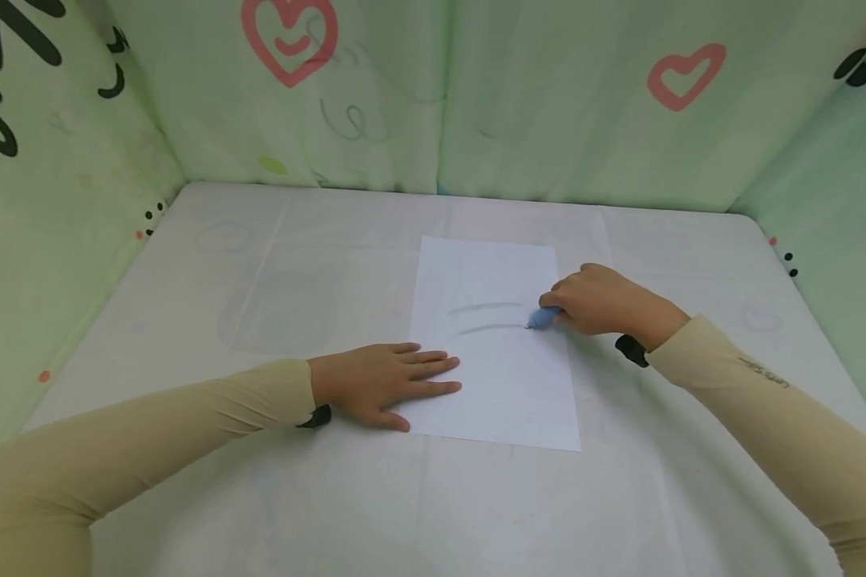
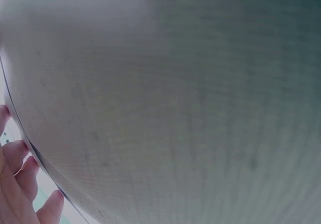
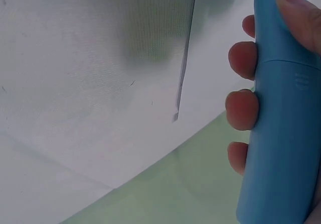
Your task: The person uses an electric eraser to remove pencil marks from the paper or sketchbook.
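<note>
A white sheet of paper (image 1: 505,393) lies on the table with two faint grey lines (image 1: 489,328) across its middle. My left hand (image 1: 382,385) rests flat with fingers spread over the paper's left edge; its fingertips (image 2: 50,209) show at the lower left of the left wrist view. My right hand (image 1: 597,300) grips a thick blue pen-shaped tool (image 3: 286,143), thumb along its upper part and fingers curled round the body. In the head view the tool's narrow tip points down-left, right at the right end of the lower line.
The white-covered table (image 1: 317,481) stretches around the paper. Green curtains (image 1: 548,120) with hearts and black marks hang behind it and along both sides. Dark wrist cameras (image 1: 631,350) sit under both cuffs of the beige sleeves (image 1: 209,409).
</note>
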Demonstrator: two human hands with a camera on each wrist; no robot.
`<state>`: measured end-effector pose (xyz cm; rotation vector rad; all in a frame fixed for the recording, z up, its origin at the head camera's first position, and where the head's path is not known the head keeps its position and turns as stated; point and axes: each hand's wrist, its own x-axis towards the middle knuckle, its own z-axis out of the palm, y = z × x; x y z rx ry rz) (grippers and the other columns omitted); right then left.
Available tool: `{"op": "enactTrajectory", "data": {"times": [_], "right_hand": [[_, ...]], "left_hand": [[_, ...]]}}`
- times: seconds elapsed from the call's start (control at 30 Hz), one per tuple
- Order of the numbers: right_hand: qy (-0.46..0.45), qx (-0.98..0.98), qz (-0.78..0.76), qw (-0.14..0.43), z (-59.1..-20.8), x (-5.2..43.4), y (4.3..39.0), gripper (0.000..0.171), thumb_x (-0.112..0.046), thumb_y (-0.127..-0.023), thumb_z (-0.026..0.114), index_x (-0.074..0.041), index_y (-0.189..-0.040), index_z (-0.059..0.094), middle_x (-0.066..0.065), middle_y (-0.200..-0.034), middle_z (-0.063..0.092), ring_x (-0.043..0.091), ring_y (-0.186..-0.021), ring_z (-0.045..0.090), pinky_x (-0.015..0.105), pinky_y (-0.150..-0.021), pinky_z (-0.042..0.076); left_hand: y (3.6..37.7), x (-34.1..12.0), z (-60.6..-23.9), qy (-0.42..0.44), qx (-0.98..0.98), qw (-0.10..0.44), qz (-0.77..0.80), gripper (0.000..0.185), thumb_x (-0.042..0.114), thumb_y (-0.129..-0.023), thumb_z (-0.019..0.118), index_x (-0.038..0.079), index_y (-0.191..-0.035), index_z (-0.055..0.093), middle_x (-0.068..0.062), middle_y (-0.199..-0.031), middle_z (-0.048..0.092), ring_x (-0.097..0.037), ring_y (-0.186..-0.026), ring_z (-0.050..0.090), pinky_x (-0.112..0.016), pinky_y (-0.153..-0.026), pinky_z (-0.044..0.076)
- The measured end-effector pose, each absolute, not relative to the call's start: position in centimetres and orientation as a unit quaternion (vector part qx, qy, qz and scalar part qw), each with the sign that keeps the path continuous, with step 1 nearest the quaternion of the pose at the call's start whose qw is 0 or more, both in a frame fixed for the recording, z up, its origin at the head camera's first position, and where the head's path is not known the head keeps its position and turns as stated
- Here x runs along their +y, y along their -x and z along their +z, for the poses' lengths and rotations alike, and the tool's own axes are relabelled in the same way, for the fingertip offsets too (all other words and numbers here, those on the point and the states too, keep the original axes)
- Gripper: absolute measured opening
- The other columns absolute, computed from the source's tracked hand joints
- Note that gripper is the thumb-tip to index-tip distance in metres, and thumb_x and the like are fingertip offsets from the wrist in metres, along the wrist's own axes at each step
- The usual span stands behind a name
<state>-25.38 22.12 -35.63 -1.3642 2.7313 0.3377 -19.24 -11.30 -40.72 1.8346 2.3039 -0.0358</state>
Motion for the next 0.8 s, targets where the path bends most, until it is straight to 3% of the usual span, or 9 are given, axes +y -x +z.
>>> {"op": "enactTrajectory", "data": {"times": [0.3,0.53,0.8], "right_hand": [[0.448,0.887,0.112,0.017,-35.93,22.0,25.64,0.014,-0.014,-0.077,0.075,-0.011,-0.086,0.064,-0.001,-0.072,0.067,0.011,-0.06,0.055,0.03,-0.054,0.036],[0.433,0.894,0.105,0.05,-35.68,21.93,25.4,0.012,-0.013,-0.078,0.074,-0.014,-0.082,0.063,-0.004,-0.069,0.065,0.007,-0.059,0.05,0.029,-0.055,0.034],[0.452,0.884,0.114,0.006,-35.85,21.76,25.56,0.014,-0.013,-0.077,0.075,-0.011,-0.084,0.062,-0.001,-0.068,0.063,0.011,-0.058,0.052,0.028,-0.054,0.031]], "left_hand": [[19.24,-11.26,-40.4,-0.62,0.778,0.107,-0.012,0.07,0.052,-0.095,0.041,0.016,-0.151,0.02,-0.01,-0.158,0.017,-0.024,-0.146,0.017,-0.044,-0.117,0.022],[19.3,-11.24,-40.46,-0.621,0.777,0.107,-0.01,0.07,0.052,-0.095,0.041,0.016,-0.151,0.021,-0.011,-0.158,0.018,-0.024,-0.146,0.018,-0.044,-0.117,0.022],[19.29,-11.26,-40.49,-0.621,0.776,0.108,-0.008,0.07,0.052,-0.095,0.04,0.016,-0.151,0.02,-0.01,-0.158,0.017,-0.024,-0.147,0.017,-0.044,-0.117,0.022]]}}
